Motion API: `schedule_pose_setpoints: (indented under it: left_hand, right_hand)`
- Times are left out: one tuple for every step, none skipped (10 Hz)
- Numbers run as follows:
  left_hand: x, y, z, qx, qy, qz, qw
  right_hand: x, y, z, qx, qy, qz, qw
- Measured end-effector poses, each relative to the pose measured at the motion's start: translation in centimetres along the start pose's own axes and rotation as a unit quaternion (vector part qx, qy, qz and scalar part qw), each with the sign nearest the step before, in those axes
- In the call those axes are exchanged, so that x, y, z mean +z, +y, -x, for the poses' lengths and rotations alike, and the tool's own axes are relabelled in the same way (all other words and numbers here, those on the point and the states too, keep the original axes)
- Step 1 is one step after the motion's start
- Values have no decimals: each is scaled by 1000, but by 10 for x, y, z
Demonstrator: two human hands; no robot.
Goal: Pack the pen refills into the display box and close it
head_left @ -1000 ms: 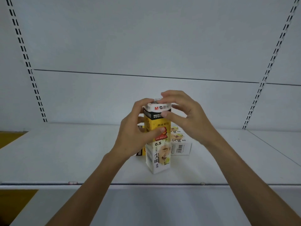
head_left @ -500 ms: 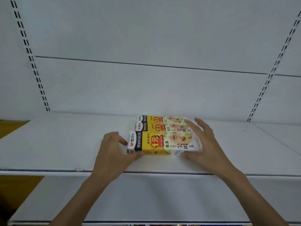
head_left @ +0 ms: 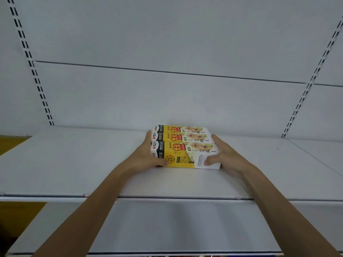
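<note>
Bracketing three boxes (head_left: 182, 145) lying side by side on the shelf (head_left: 74, 164): left hand (head_left: 146, 156) and right hand (head_left: 225, 156), fingers straight, press the ends.

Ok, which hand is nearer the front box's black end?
Left. The left hand presses on that black end; the right hand presses the opposite white end.

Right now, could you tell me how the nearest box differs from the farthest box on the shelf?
The nearest box shows its top and long front side; the farthest box shows only its top. The left hand and right hand rest thumbs on the nearest box's front; neither thumb touches the farthest box. The nearest box lies toward the shelf edge, the farthest box nearer the back wall. Both lie flat with the same print.
</note>
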State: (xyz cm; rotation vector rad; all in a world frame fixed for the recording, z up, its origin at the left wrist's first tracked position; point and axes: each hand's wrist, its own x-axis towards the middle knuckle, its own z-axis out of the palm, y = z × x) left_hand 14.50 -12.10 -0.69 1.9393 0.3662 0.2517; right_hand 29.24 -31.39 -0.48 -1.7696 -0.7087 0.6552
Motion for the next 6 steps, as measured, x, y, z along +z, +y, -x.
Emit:
schedule_pose_setpoints:
  left_hand:
    - [-4,-1,-8,7,6,15,1000]
    - [-6,-1,-15,7,16,6,1000]
    - [-5,-8,-25,17,17,14,1000]
    - [-1,-10,-27,32,16,28,999]
    - [-5,-11,-26,19,12,24,999]
    - [1,-4,-6,18,69,-53,996]
  right_hand:
    - [1,2,-10,-14,-10,-22,1000]
    - [-3,4,-20,-24,-17,-40,999]
    - [-1,7,-27,-30,-8,-59,998]
    - [0,11,-28,-39,-1,-57,998]
    - [-1,6,-25,-39,-4,-44,998]
    - [4,2,-8,-46,15,18,999]
